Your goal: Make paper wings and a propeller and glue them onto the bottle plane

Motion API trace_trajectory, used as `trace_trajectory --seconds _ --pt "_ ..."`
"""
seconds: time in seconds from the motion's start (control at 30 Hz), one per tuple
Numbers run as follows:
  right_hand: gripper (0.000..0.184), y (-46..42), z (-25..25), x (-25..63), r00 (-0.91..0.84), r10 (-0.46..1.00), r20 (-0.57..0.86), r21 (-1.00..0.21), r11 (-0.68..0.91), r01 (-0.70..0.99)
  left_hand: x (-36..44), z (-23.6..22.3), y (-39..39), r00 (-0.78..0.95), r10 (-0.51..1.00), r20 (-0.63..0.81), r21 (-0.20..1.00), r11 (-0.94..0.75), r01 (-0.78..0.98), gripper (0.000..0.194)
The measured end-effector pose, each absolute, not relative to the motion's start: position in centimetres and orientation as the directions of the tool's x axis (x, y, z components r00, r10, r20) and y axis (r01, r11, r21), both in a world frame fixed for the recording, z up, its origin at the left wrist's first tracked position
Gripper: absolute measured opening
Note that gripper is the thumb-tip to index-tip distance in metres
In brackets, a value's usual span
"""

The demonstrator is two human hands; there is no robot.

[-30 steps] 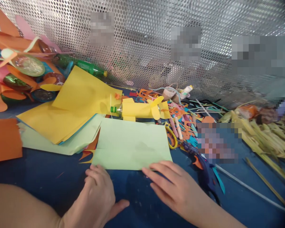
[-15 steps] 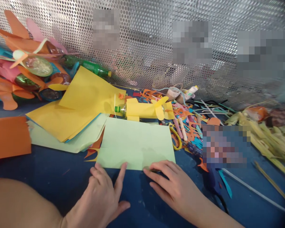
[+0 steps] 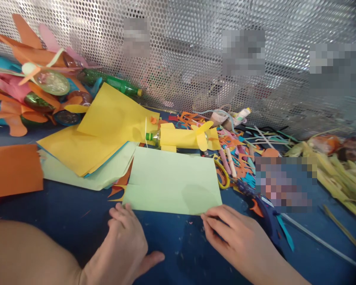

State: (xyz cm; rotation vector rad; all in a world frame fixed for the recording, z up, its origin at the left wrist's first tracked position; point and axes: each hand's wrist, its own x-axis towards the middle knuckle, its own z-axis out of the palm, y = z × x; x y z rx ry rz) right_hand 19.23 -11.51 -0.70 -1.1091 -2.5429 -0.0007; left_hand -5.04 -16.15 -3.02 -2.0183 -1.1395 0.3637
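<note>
A pale green sheet of paper (image 3: 172,182), apparently folded, lies flat on the blue table with its long side toward me. At its near left corner, my left hand (image 3: 126,235) rests with fingertips on the edge and thumb stretched out away from them. Along the near edge toward the right corner, my right hand (image 3: 235,233) has its fingertips drawn together on the paper. Just beyond the sheet lies a clear bottle wrapped in yellow paper (image 3: 179,137), with a green cap and yellow paper fins.
Yellow sheets (image 3: 106,114) and an orange sheet (image 3: 14,170) lie left. Paper-covered bottles (image 3: 44,79) are piled back left. Colourful scraps (image 3: 240,158), yellow-handled scissors (image 3: 224,176) and a dark blue glue gun (image 3: 267,217) sit right. A perforated metal panel (image 3: 178,51) stands behind.
My right hand has slid rightward along the paper's near edge to its corner, its fingertips closing up. My left index finger has drawn in from the edge. The view has shifted slightly.
</note>
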Motion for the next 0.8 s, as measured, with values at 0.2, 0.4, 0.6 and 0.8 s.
trace_trajectory --seconds 0.2,0.4,0.6,0.8 --pt "0.035 -12.0 -0.1 20.2 -0.680 0.700 0.216 0.120 0.672 0.730 -5.5 -2.9 -16.1 0.580 0.810 0.086 -0.774 -0.313 0.551 0.084" --pt "0.037 -11.7 0.1 21.3 -0.732 0.653 0.193 0.289 0.675 0.679 -5.7 -3.0 -16.1 0.555 0.829 0.064 -0.729 -0.341 0.593 0.087" --pt "0.038 -11.8 0.0 21.5 -0.784 0.609 0.123 0.403 0.691 0.600 -5.2 -2.4 -16.2 0.487 0.873 0.016 -0.701 -0.338 0.628 0.088" --pt "0.036 -11.9 0.3 20.7 -0.706 0.686 0.178 0.375 0.616 0.693 -4.8 -1.3 -15.8 0.419 0.908 -0.018 -0.577 -0.352 0.737 0.077"
